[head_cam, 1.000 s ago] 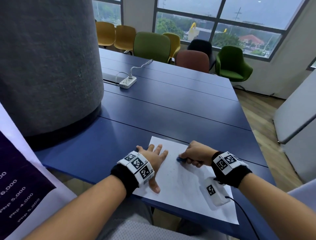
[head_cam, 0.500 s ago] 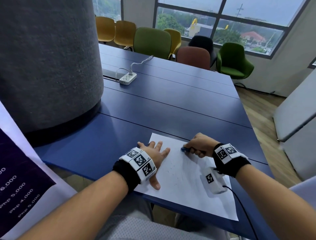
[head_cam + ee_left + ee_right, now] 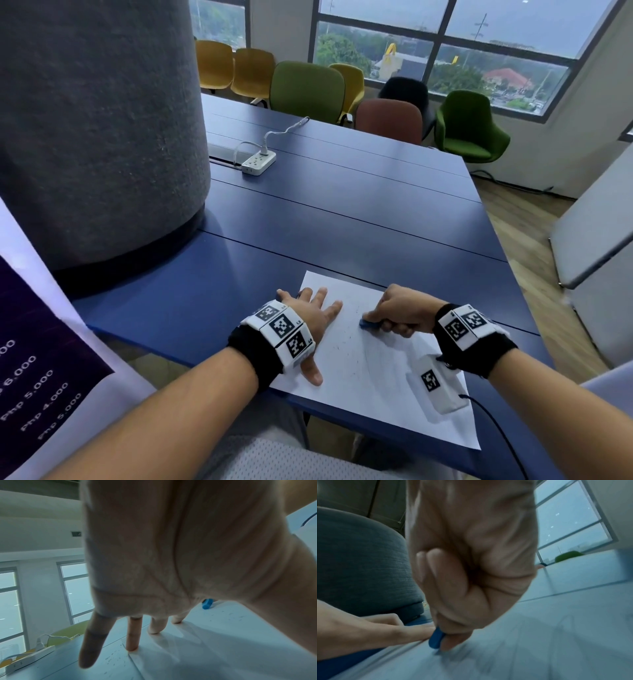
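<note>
Under right fingers point(image 3: 378, 310): blue eraser point(image 3: 367, 324) pinched, mid-erase on sheet point(image 3: 370, 373); left fingers point(image 3: 333, 309) splayed flat, pinning it. Next: short firm strokes.

Head: high up, looking forward and down across the blue table point(image 3: 342, 212).
Left wrist: very close under the left hand point(image 3: 171, 547), facing along its fingers.
Right wrist: very close under the right hand point(image 3: 471, 547).
Shared by all: white paper point(image 3: 370, 370), blue eraser point(image 3: 368, 323).

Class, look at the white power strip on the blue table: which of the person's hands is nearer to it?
Left. The left hand presses the paper on the side towards the power strip; the right hand pinches a blue eraser farther right.
</note>
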Demonstrator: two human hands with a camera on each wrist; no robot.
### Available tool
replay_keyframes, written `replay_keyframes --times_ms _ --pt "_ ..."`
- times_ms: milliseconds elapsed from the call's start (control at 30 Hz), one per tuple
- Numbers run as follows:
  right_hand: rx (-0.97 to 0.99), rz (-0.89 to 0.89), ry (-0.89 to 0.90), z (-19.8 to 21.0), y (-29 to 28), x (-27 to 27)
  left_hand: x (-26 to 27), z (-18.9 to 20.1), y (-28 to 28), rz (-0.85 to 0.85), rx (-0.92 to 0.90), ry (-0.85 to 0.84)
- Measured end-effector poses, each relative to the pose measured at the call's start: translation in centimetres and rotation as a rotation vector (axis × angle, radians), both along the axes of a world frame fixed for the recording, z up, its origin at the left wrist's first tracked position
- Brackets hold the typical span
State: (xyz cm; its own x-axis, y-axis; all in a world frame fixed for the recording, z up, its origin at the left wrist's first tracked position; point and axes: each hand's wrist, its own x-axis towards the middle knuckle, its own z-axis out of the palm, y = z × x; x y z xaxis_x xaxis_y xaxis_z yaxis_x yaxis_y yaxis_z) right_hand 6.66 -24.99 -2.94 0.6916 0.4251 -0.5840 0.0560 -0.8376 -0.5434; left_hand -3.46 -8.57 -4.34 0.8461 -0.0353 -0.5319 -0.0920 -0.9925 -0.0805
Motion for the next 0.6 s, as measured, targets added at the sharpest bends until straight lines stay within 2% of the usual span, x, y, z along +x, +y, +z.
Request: replay_keyframes --times_ms 133,233,300,400,467,600 --pt "0.069 -0.084 -0.126 -0.2 0.3 0.6 -0.1 0.2 0.0 -0.002 -0.017 0.000" --pt "-0.046 0.082 0.004 0.3 0.3 -0.3 -0.2 0.3 -0.1 0.004 -0.013 0.003" --pt "-0.092 0.124 0.109 0.6 0.2 -0.5 -0.2 0.4 -0.1 0.004 -0.004 0.003" --pt "-0.022 -0.020 -0.012 0.4 0.6 0.5 -0.2 0.4 0.0 0.005 -0.015 0.005" --pt "-0.021 -0.017 -0.048 0.3 0.7 0.4 -0.2 0.5 0.0 0.005 -0.021 0.006" --pt "-0.134 0.170 0.183 1.0 0.2 -1.1 -0.1 0.4 -0.1 0.003 -0.011 0.005"
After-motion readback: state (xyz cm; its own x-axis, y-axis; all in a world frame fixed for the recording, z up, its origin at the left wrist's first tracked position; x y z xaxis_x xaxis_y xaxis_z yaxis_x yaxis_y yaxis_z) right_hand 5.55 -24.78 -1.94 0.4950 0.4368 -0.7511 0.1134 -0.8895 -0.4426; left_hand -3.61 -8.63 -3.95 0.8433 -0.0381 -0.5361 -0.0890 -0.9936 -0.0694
